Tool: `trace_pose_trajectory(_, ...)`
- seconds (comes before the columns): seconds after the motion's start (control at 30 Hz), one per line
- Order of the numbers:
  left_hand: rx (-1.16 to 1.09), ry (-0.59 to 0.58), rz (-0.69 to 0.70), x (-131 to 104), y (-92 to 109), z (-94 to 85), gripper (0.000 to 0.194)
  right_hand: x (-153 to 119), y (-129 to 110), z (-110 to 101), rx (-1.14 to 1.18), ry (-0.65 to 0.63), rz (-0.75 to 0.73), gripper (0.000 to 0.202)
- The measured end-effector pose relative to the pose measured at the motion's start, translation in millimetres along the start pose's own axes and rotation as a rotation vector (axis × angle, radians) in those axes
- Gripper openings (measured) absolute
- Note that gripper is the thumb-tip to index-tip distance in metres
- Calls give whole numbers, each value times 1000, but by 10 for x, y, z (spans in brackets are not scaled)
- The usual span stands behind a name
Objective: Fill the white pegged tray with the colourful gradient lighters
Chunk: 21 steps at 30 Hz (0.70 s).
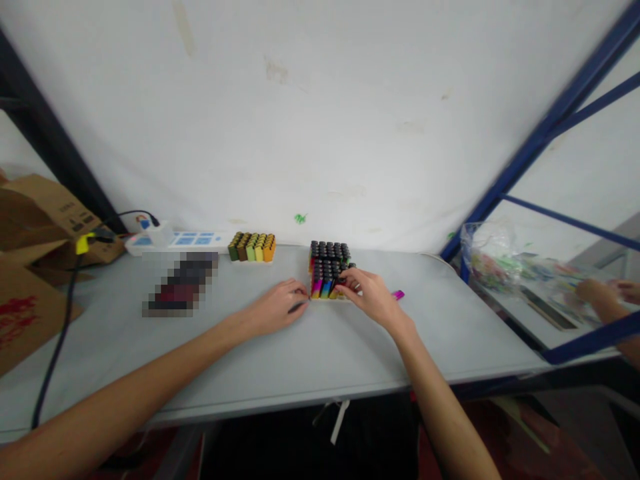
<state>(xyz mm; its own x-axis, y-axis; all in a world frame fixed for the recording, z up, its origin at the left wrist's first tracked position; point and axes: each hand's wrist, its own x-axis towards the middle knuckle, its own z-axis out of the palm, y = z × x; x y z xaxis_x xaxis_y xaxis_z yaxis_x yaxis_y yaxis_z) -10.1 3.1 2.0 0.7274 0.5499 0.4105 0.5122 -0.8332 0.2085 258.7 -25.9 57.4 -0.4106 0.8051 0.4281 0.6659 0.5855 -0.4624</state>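
A block of lighters (pixel 330 251) with black tops and brightly coloured bodies stands upright in rows in a pale tray (pixel 330 301). My right hand (pixel 369 293) reaches over the tray's front right corner. Its thumb and fingertips pinch a lighter (pixel 341 281) at the front row, most of it hidden by the fingers. Just left of the tray, my left hand (pixel 283 305) rests on the table with curled fingers. Something dark shows under those fingers, too small to name. A bright pink piece (pixel 398 295) lies behind my right wrist.
Gold-topped lighters (pixel 252 247) stand in a block near a white power strip (pixel 197 240). A blurred-out dark object (pixel 183 283) lies at left, beside cardboard boxes (pixel 30 307) and a black cable (pixel 67 327). Blue frame bars (pixel 530 153) stand at right; another person's hands (pixel 600 293) show beyond.
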Motion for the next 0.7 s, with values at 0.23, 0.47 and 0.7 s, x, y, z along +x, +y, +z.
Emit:
trace_pose_trajectory(0.23,-19,13,-4,3,10,-16,25,-1,39,18,5,2,-13,18)
trace_pose_trajectory(0.47,-7,10,-8,-1,6,-12,22,11,11,14,-70,-27,-43,16)
trace_pose_trajectory(0.7,-2,6,-5,5,12,-22,22,6,-27,-88,-7,4,-19,24)
